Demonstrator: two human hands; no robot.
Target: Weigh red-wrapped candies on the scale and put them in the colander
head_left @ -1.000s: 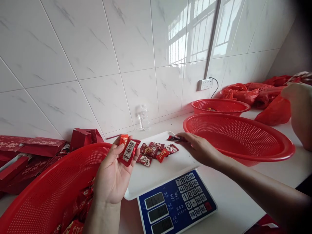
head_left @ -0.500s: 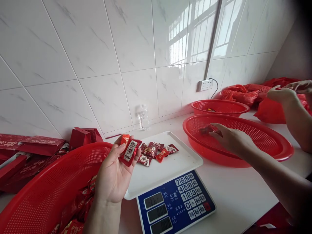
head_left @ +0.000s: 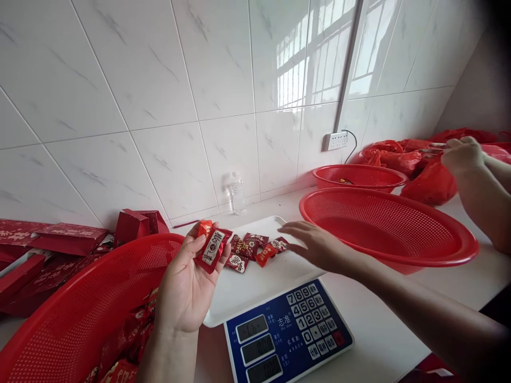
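My left hand (head_left: 187,282) is closed around a red wrapped candy (head_left: 214,250) and a smaller orange wrapped candy (head_left: 205,229), above the near left side of a white scale tray (head_left: 255,290). Several wrapped candies (head_left: 248,247) in dark red lie on the tray, with an orange candy (head_left: 265,255) among them. Over the tray's right side, my right hand (head_left: 317,247) reaches toward these candies with its fingers stretched out and apart. Its fingertips are close to the rightmost packet (head_left: 279,244), and I cannot tell whether they touch it. Nothing shows in its grip.
A blue scale panel (head_left: 287,330) sits before the tray. Red baskets stand at left (head_left: 80,298) with packets inside, right (head_left: 451,244) and behind (head_left: 383,173). Beside the wall are a clear bottle (head_left: 238,194) and red boxes (head_left: 72,234). A co-worker's hands (head_left: 465,154) hold a red bag (head_left: 433,183).
My right hand has moved left from the large right basket to the tray. A dark packet seen by its fingers there is gone. The co-worker's hands and bag have shifted. My left hand stays still.
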